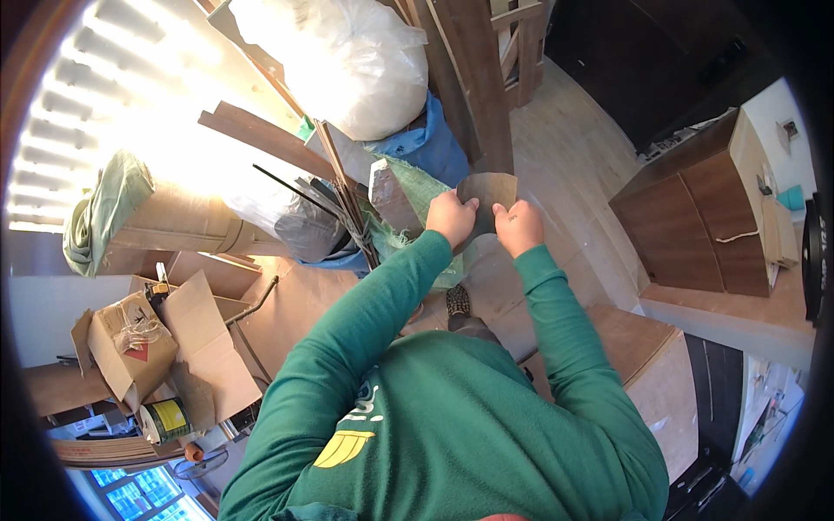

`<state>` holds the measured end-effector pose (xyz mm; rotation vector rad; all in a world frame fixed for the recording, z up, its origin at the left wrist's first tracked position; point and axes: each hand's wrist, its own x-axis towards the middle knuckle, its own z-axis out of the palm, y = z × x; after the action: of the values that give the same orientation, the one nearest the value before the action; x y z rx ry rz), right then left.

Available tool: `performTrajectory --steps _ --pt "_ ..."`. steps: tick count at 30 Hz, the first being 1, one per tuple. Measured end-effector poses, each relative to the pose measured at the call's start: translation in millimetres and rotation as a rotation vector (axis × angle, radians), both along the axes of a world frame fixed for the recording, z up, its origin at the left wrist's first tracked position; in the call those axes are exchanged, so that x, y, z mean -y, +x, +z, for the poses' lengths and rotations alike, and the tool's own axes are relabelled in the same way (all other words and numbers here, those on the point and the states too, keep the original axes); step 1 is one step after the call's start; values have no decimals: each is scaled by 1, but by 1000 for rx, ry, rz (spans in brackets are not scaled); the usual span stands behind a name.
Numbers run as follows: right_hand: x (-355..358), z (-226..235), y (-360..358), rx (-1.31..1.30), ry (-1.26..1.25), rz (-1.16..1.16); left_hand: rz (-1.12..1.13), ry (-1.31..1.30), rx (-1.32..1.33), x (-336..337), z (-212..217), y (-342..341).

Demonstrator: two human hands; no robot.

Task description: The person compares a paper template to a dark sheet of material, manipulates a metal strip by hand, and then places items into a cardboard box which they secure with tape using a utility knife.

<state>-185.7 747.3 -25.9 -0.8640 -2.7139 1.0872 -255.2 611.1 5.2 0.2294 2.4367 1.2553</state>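
Both arms reach forward in green sleeves over the cluttered floor. Between them is a dark grey-brown flexible sheet (488, 189), curved, that looks like sandpaper or thin veneer. My left hand (451, 217) grips its left edge, thumb on top. Closed on the right edge is my right hand (520, 227), its thumb also pressed on the sheet. Just beyond and left of my left hand stands a light green woven sack (420, 184) with a board offcut (388, 200) sticking out. The fingers under the sheet are hidden.
Ahead are a white plastic bag (347, 69), a blue sack (434, 143) and tall brown boards (465, 69). Thin strips (343, 195) lean at left. Cardboard boxes (130, 343) stand lower left, a brown cabinet (695, 221) at right. My shoe (458, 300) is below the sheet.
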Motion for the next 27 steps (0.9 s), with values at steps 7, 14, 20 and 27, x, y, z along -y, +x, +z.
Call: performTrajectory --steps 7,14,20,27 --pt "5 9 -7 -74 56 -69 69 55 -9 -18 -33 -18" --pt "-67 26 38 -312 -936 -102 -4 690 623 11 12 -19" --pt "-40 47 41 -327 -1230 120 -319 501 15 2 14 -2" --pt "-25 60 34 -329 -1284 131 -116 879 874 12 28 9"
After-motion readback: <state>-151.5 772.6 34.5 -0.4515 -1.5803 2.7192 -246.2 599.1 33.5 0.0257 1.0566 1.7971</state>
